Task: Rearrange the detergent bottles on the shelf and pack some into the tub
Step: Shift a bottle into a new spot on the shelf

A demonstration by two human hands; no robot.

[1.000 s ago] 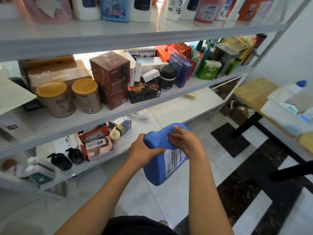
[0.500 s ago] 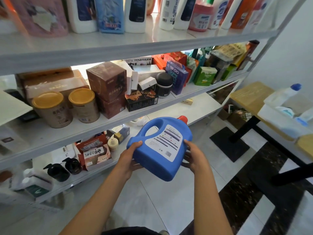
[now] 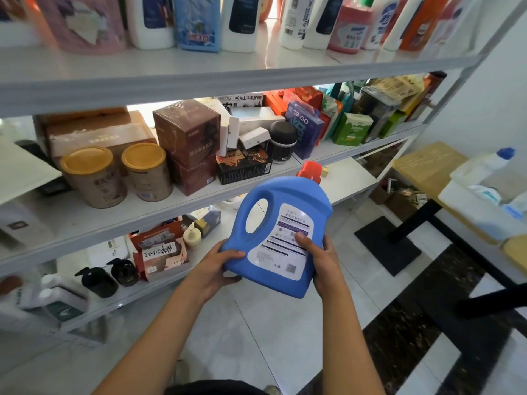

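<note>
A blue detergent jug (image 3: 273, 220) with a red cap and a white label is held nearly upright in front of the shelf, label toward me. My left hand (image 3: 219, 263) grips its lower left corner, and my right hand (image 3: 318, 256) grips its lower right side with the thumb on the label. Several detergent bottles (image 3: 242, 21) stand in a row on the top shelf (image 3: 228, 78). At the right, a white tub (image 3: 482, 212) sits on a wooden table and holds a white bottle with a blue cap (image 3: 484, 165).
The middle shelf carries two gold-lidded tins (image 3: 114, 175), brown boxes (image 3: 188, 141) and coloured cartons. Dark pump bottles (image 3: 98, 280) and packets are on the lower shelf. Black table legs (image 3: 413, 220) stand on the tiled floor at the right.
The jug has been turned from upside down to upright and raised toward the shelf. Both hands shifted from its top to its lower corners.
</note>
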